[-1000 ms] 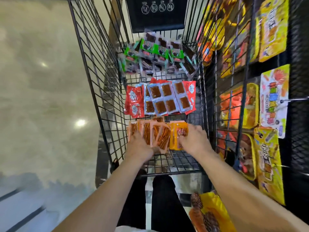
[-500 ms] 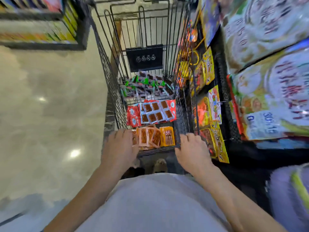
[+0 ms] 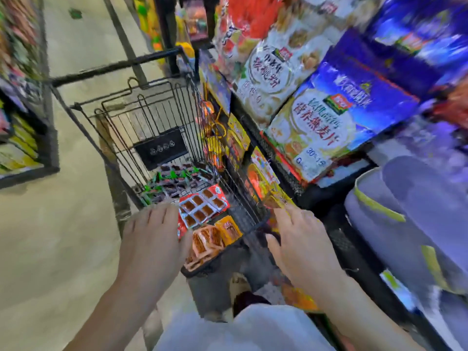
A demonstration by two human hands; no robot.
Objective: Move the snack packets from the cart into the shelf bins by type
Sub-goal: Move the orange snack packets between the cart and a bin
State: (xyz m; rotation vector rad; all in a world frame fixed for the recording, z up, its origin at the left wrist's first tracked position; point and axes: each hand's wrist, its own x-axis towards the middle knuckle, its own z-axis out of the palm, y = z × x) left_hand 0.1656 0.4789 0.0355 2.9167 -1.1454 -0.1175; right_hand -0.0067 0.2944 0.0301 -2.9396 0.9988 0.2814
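A black wire cart (image 3: 141,117) stands in the aisle and holds three groups of snack packets: green-and-black ones (image 3: 177,179) at the far end, red ones with brown squares (image 3: 202,206) in the middle, orange ones (image 3: 212,236) nearest me. My left hand (image 3: 152,239) hovers over the cart's near left corner, fingers spread and holding nothing. My right hand (image 3: 301,244) is raised beside the cart's right rim, fingers relaxed and holding nothing. The view is blurred.
Shelves on the right carry large blue-and-white cereal bags (image 3: 321,127) and hanging yellow packets (image 3: 263,168). A pale purple bin (image 3: 410,224) sits at lower right. Another shelf (image 3: 22,138) lines the left of the beige floor (image 3: 58,249).
Both hands have lifted off the orange packets and out of the cart, holding nothing. My head has risen and turned right, bringing the upper shelves and the purple bin into view.
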